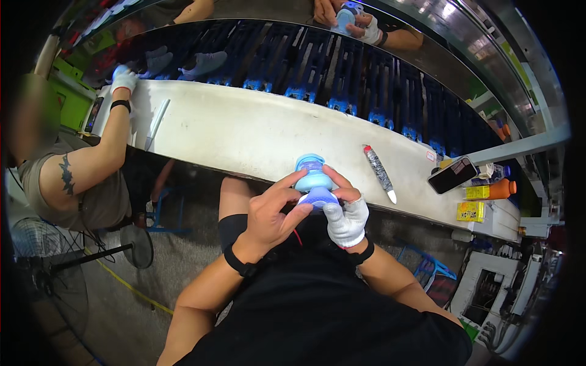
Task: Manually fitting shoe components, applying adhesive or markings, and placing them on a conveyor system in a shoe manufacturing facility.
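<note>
My bare left hand and my right hand hold a light-blue and lavender piece between them, just past the near edge of the white bench. It has rounded, stacked bulges and a flared lavender end; its exact kind I cannot tell. My right hand wears a white glove that leaves some fingertips bare. Fingers of both hands press on its sides, and the thumbs rest near the flared end. On the bench to the right lies a slim tool with a wrapped grey handle, a red end and a pale tip.
A row of dark-blue racks runs behind the white bench. At right are a phone, an orange bottle and a yellow box. At left, a co-worker's gloved hand reaches toward shoes; a long pale strip lies nearby.
</note>
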The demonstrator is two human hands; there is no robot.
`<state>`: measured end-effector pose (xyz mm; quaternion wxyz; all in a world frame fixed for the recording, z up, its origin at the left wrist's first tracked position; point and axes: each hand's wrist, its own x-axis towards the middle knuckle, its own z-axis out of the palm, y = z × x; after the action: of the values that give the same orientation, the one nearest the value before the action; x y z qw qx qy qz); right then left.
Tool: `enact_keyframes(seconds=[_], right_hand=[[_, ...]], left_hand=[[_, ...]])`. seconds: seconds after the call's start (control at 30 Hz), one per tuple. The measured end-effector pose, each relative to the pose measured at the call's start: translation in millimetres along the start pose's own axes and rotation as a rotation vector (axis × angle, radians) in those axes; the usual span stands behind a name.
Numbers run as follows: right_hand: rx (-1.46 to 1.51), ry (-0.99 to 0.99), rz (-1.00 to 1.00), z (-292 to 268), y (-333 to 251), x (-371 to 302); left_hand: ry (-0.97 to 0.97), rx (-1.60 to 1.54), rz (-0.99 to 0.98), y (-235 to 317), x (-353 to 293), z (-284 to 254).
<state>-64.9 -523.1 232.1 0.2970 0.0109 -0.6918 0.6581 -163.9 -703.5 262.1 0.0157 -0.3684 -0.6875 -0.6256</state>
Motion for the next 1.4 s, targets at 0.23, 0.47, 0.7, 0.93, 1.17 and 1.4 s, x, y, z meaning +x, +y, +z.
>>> enact_keyframes(seconds=[0.23,0.47,0.7,0.93,1.17,1.4], right_hand=[[-0.194,-0.122,-0.147,-14,7,8],[-0.21,-0.121,-0.166,-14,15,7],[-0.148,-0.109,-0.159,-8,31,13],[-0.233,-0.152,-0.265,18,21,38],[-0.478,-0.267,-0.28,17,7,28],[-0.735,-0.273,-0.068,6,10,20]], left_hand=[[-0.091,0.153,0.094,-8,1,-6],[-0.015,0.131,0.092,-15,1,-4],[0.041,0.118,0.164,-28,1,-3],[-0.235,0.324,-0.019,22,40,-59],[-0.458,0.718,0.061,20,55,-60],[-0.427,0.701,-0.014,-3,28,-76]])
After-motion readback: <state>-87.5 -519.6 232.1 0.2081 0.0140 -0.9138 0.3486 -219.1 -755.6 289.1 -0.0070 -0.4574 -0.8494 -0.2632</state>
